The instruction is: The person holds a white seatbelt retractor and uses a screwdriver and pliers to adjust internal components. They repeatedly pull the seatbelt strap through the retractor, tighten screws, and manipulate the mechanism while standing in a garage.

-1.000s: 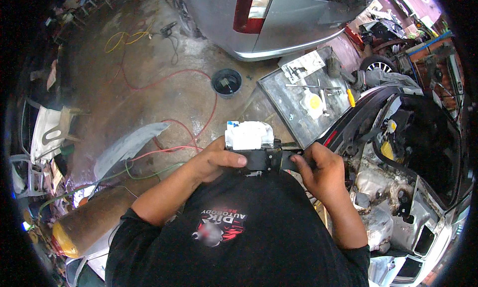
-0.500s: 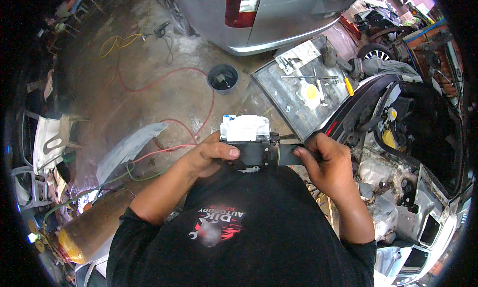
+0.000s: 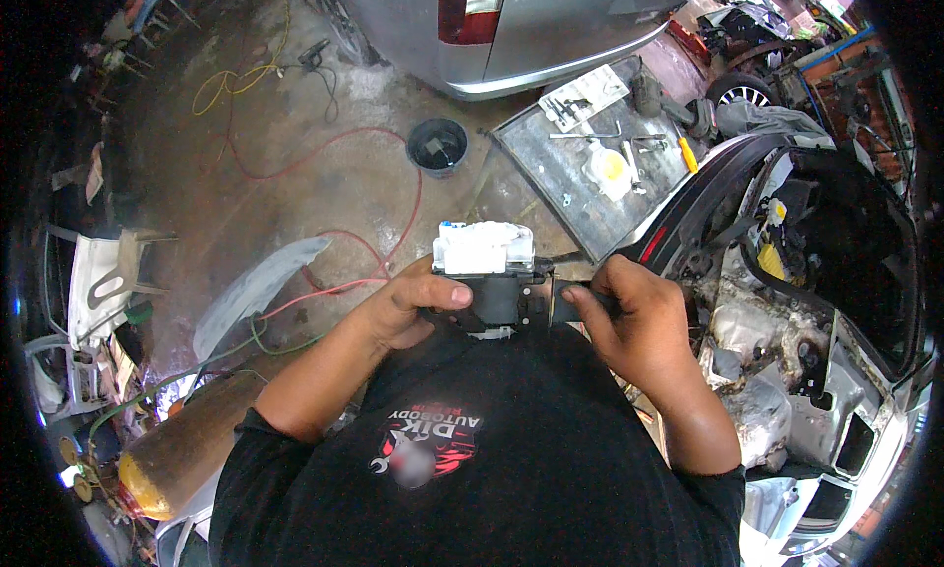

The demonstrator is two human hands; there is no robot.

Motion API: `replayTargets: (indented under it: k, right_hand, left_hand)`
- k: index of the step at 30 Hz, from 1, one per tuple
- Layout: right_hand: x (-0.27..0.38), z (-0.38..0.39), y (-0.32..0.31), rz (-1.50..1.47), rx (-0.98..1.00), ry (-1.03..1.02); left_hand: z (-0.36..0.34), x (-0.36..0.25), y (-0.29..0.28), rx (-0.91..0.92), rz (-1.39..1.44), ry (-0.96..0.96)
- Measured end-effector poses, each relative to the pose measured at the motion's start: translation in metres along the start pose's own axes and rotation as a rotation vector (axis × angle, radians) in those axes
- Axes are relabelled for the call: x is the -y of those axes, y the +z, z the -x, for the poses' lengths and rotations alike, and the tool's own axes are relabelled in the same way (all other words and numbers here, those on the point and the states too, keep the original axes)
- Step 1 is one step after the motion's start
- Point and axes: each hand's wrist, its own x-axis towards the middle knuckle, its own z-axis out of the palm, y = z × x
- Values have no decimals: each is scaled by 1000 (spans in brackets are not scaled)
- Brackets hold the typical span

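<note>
Held in front of my belly is a black mechanism (image 3: 498, 301) with a white plastic housing (image 3: 484, 247) along its far side. My left hand (image 3: 413, 301) is closed round its left end, thumb across the black face. My right hand (image 3: 624, 316) is closed on a flat dark piece (image 3: 563, 306) at the mechanism's right side, thumb bent onto it; whether that piece is separate or attached I cannot tell. The fingers under both parts are mostly hidden.
A metal tray (image 3: 556, 198) with tools lies beyond, beside a black bucket (image 3: 436, 146). A silver car (image 3: 551, 31) stands ahead, a stripped car body (image 3: 836, 272) at right. Hoses cross the floor; a rusty cylinder (image 3: 187, 439) and grey curved panel (image 3: 246, 292) lie left.
The mechanism has moved slightly away from my body in the picture. My right hand has shifted up a little with the dark piece; both hands keep their grip.
</note>
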Motion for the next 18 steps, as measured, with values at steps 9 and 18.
replayTargets:
  k: [9,18]
  right_hand:
    - [14,0,-3,22,22,-48]
    - [14,7,-5,-3,47,-97]
  left_hand:
    - [1,11,-10,4,81,4]
    - [9,18,-2,-42,31,65]
